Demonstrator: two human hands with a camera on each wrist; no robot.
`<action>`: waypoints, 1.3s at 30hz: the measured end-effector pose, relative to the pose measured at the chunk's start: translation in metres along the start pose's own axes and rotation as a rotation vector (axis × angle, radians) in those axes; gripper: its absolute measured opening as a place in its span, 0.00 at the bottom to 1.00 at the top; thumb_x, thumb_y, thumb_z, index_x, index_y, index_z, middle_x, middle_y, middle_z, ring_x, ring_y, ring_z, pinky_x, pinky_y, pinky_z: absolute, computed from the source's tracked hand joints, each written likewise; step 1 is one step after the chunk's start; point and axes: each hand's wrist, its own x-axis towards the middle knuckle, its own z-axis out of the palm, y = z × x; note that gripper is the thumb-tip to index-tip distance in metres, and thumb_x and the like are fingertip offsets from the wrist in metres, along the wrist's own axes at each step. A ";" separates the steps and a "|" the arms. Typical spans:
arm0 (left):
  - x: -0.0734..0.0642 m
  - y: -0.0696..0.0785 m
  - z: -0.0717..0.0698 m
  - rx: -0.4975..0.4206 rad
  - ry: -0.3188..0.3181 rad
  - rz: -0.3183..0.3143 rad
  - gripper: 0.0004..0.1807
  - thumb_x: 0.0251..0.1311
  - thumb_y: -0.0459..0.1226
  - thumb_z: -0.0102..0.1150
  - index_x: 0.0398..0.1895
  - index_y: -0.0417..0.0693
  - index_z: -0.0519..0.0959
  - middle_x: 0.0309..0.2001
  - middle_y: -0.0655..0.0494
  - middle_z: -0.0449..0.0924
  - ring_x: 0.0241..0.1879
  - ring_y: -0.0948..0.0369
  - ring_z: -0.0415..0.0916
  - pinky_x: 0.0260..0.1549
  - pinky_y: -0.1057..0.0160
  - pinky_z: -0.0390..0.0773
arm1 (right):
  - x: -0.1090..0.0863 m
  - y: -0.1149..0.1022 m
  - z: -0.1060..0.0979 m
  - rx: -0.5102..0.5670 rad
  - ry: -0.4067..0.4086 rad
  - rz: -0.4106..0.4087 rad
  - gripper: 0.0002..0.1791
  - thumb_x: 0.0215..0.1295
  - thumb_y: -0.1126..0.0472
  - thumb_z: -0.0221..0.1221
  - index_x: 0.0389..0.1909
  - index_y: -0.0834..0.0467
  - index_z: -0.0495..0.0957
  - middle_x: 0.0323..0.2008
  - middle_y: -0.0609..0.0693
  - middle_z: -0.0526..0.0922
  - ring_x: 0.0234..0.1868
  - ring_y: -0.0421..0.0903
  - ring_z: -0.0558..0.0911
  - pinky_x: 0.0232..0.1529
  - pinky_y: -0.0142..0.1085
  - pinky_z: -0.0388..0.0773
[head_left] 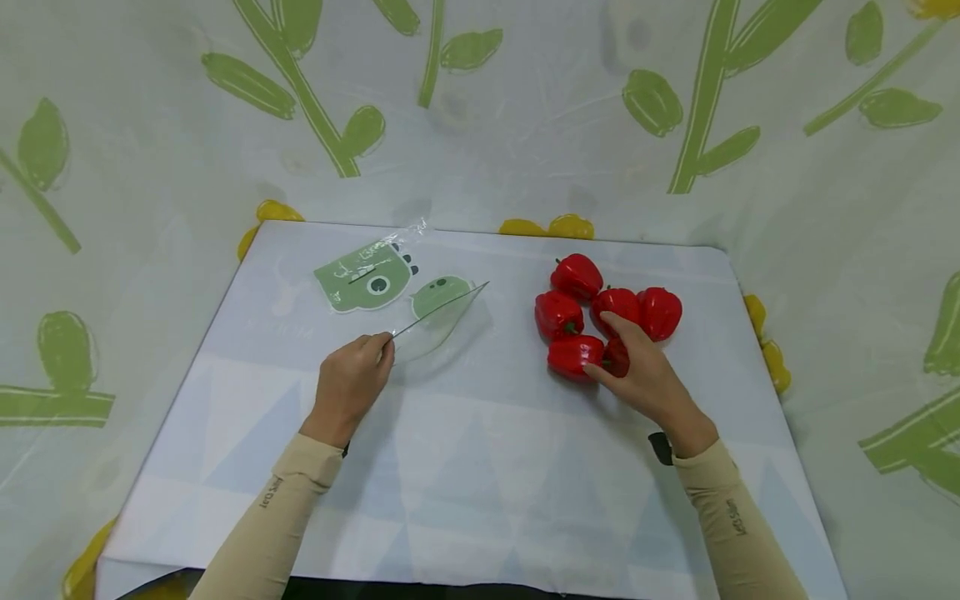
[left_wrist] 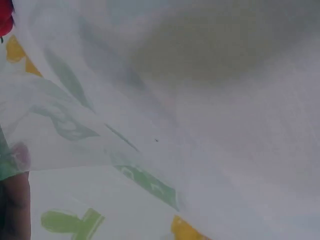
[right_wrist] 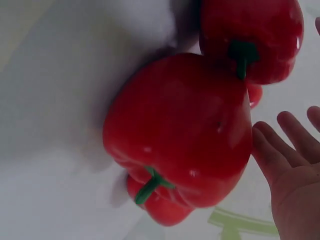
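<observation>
My left hand [head_left: 352,379] pinches the near end of a thin, clear plastic sheet or bag [head_left: 438,327], held tilted above the table. In the left wrist view, see-through plastic [left_wrist: 60,125] with green print crosses a fingertip [left_wrist: 20,156]. Several glossy red bell peppers [head_left: 577,275] with green stems lie clustered at the right. Over their near side is my right hand [head_left: 651,375], thumb and fingers spread around a partly hidden pepper. In the right wrist view, a large bell pepper [right_wrist: 180,125] lies beside the hand's [right_wrist: 300,182] extended fingers.
A green packet with a printed eye [head_left: 367,279] lies flat in clear plastic at the table's back left. Beside it is a rounded green shape [head_left: 437,292], partly behind the held plastic. The pale table [head_left: 480,483] has light blue triangles; leaf-patterned sheeting [head_left: 540,125] surrounds it.
</observation>
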 end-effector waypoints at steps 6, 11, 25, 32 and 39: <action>0.001 0.015 0.005 0.014 -0.043 0.012 0.05 0.55 0.31 0.58 0.32 0.39 0.83 0.23 0.47 0.81 0.18 0.54 0.78 0.14 0.57 0.75 | 0.000 -0.006 0.010 -0.055 -0.037 -0.076 0.50 0.43 0.52 0.73 0.67 0.56 0.59 0.65 0.50 0.65 0.65 0.49 0.63 0.51 0.50 0.74; -0.004 0.019 0.018 -0.028 -0.053 -0.006 0.04 0.53 0.30 0.60 0.31 0.39 0.83 0.24 0.47 0.82 0.21 0.55 0.80 0.17 0.57 0.77 | 0.002 -0.009 0.018 -0.115 -0.071 -0.070 0.50 0.41 0.51 0.74 0.67 0.54 0.60 0.64 0.52 0.65 0.64 0.52 0.63 0.49 0.51 0.75; -0.002 0.024 0.031 -0.101 -0.110 -0.063 0.05 0.54 0.32 0.60 0.31 0.40 0.83 0.26 0.50 0.84 0.23 0.57 0.81 0.20 0.58 0.78 | 0.003 -0.011 0.025 -0.145 -0.041 -0.040 0.53 0.36 0.53 0.76 0.67 0.52 0.60 0.63 0.51 0.66 0.64 0.50 0.63 0.49 0.50 0.76; 0.000 0.027 0.029 -0.099 -0.150 -0.086 0.05 0.55 0.33 0.60 0.32 0.40 0.83 0.27 0.50 0.84 0.25 0.58 0.82 0.21 0.60 0.79 | 0.010 -0.021 0.018 -0.035 0.123 -0.180 0.53 0.31 0.58 0.78 0.63 0.56 0.62 0.61 0.47 0.67 0.63 0.44 0.65 0.52 0.47 0.74; 0.003 0.026 0.028 -0.101 -0.159 -0.106 0.06 0.55 0.33 0.60 0.32 0.41 0.84 0.26 0.50 0.84 0.25 0.58 0.81 0.21 0.61 0.79 | 0.016 -0.031 0.017 0.041 0.162 -0.185 0.50 0.36 0.53 0.76 0.64 0.52 0.63 0.62 0.45 0.66 0.63 0.43 0.64 0.48 0.46 0.77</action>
